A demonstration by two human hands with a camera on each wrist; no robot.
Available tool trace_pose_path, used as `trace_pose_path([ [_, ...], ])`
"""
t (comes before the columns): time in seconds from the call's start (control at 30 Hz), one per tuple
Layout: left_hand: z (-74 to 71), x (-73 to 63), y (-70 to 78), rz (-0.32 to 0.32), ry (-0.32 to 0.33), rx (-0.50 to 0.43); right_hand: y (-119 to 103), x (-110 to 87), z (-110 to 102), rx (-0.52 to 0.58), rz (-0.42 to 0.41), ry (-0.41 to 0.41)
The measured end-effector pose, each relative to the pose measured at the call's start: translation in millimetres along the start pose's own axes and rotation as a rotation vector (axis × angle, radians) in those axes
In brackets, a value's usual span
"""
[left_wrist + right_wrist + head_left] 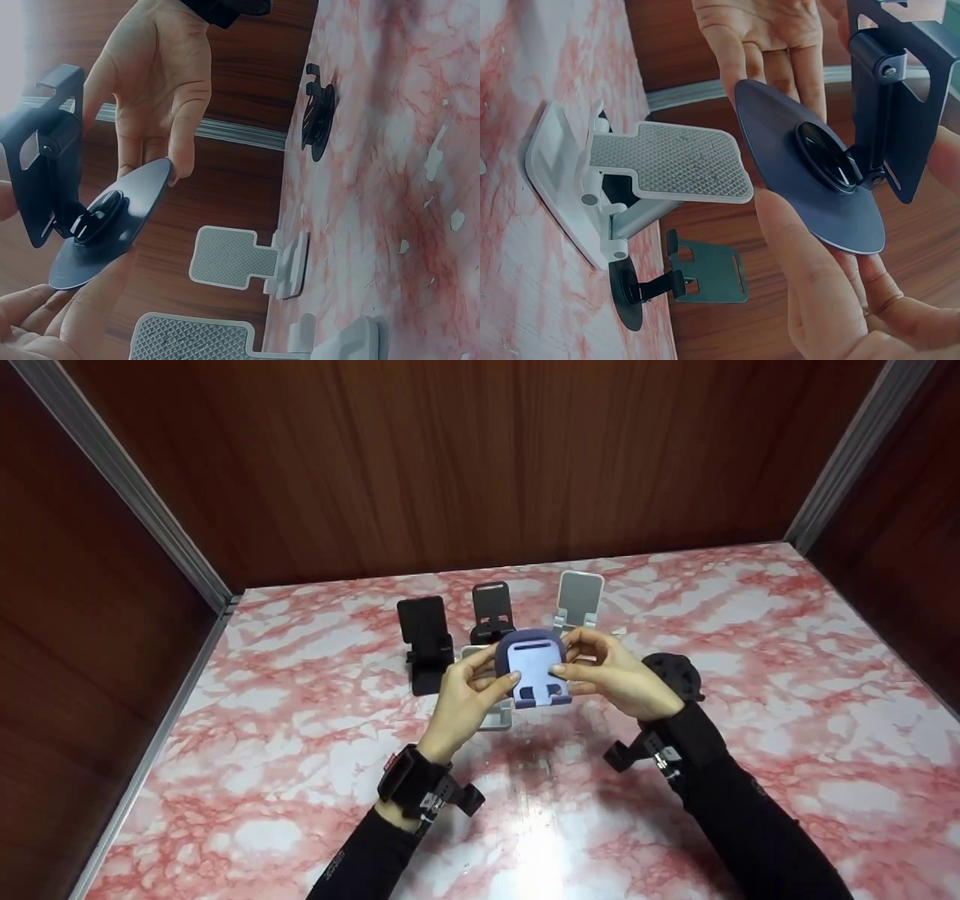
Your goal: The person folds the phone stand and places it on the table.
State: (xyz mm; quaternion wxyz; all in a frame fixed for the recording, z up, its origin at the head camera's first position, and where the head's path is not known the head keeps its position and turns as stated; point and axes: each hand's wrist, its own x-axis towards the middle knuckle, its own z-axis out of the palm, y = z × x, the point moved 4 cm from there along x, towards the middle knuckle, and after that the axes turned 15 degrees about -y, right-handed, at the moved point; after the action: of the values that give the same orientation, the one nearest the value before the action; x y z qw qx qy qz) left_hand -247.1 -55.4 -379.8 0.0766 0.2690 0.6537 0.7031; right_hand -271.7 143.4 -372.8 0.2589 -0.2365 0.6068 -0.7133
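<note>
Holding: both hands grip one blue-purple phone stand (534, 660), raised above the bench (300, 780) near the middle of the head view.
Left hand (466, 694): thumb on the left edge of the slotted plate, fingers reaching behind to the base disc (772, 142); a pinch on the stand.
Right hand (626, 682): thumb on the plate's right side, fingers bent behind it, pinching the same stand.
Stand's form: a hinged arm (66, 169) joins plate and disc; the plate stands away from the disc.
Left on the bench: a black stand (426, 641), its plate tilted up.
Behind the hands: a dark slotted stand (491, 604) and, to its right, a white-edged stand (580, 596).
Below the held stand: a nearer white stand (495, 721), partly hidden.
By the right wrist: a black round stand (675, 673), partly covered by the hand.
Wrists: a black strap (416, 784) on each.
</note>
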Motion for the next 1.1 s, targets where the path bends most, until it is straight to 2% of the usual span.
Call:
trace_pose_path([
  [0.27, -0.1, 0.5, -0.3, -0.013, -0.001, 0.058, 1.8, 1.2, -2.1, -0.044, -0.012, -0.018],
  [0.7, -0.6, 1.0, -3.3, -0.001, -0.007, 0.034, 1.6, 2.1, 0.4, -0.049, -0.019, -0.043],
  [1.1, -0.6, 0.4, -3.1, -0.01, -0.001, 0.058, 2.0, 2.5, 0.7, -0.048, -0.032, -0.054],
])
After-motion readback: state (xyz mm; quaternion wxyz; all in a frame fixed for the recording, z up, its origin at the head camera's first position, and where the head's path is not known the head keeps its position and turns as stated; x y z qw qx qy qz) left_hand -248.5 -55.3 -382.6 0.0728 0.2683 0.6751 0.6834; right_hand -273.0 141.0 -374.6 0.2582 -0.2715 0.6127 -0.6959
